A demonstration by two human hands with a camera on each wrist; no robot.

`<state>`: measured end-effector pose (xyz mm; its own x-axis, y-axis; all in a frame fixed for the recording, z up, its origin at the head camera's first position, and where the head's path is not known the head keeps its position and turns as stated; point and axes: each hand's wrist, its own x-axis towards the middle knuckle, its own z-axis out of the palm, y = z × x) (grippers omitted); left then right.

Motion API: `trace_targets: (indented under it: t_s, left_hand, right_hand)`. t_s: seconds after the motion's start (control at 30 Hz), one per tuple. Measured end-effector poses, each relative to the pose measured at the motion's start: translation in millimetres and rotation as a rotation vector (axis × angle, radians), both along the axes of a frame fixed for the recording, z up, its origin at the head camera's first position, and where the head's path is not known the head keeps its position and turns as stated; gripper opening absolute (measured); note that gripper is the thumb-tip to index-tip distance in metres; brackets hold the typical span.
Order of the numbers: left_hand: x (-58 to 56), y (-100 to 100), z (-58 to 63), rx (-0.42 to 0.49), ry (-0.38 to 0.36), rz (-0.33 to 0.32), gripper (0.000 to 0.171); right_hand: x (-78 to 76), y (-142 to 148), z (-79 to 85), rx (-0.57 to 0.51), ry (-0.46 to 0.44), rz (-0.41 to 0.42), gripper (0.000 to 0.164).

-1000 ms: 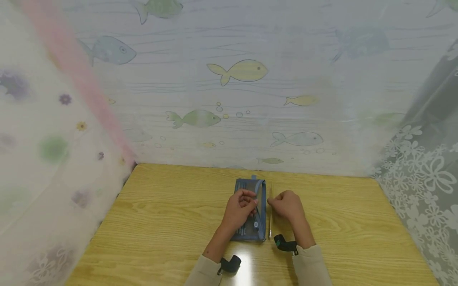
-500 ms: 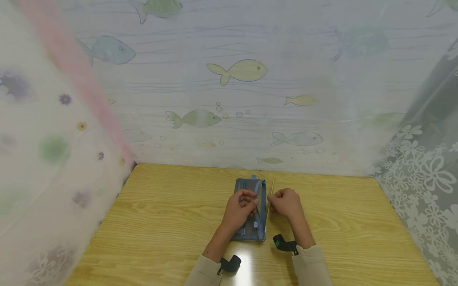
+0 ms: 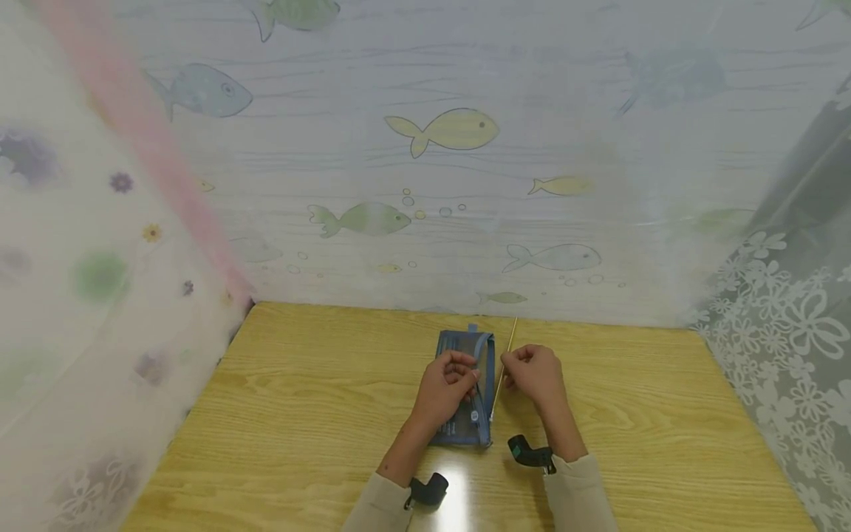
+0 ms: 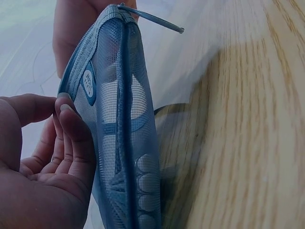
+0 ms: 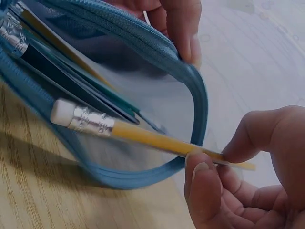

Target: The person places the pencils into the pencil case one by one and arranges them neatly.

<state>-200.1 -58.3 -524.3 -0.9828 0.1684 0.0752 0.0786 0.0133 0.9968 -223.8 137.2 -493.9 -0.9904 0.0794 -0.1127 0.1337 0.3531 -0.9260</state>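
A yellow pencil (image 5: 143, 138) is being pinched by the right hand (image 3: 535, 377), eraser end entering the blue mesh pencil case (image 3: 465, 391), which is lying near the table's (image 3: 299, 414) far edge. The case's zip edge is being gripped by the left hand (image 3: 442, 388) (mouth best kept wide, pencil slid in flat).

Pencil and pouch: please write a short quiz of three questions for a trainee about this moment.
1. True or false: the right hand pinches the pencil.
2. Which end of the pencil is at the pouch mouth? A) eraser end B) sharpened tip
3. What holds the upper edge of the pouch mouth up?

Key: 1. True. 2. A: the eraser is at the opening. 3. The left hand, gripping the mesh edge.
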Motion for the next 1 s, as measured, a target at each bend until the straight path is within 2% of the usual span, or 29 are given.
trace_targets:
  t_s: [0.2, 0.63, 1.0]
  left_hand:
    - [0.5, 0, -0.3, 0.009, -0.002, -0.003, 0.026]
    - [0.5, 1, 1.7, 0.024, 0.008, 0.005, 0.027]
    - [0.6, 0, 1.9, 0.035, 0.004, 0.008, 0.027]
  right_hand:
    - [-0.5, 0, -0.4, -0.058, 0.014, -0.013, 0.020]
    - [-2.1, -11, -6.6, 0.004, -0.012, 0.052, 0.016]
    - [1.0, -18, -6.5, -0.036, -0.017, 0.086, 0.017]
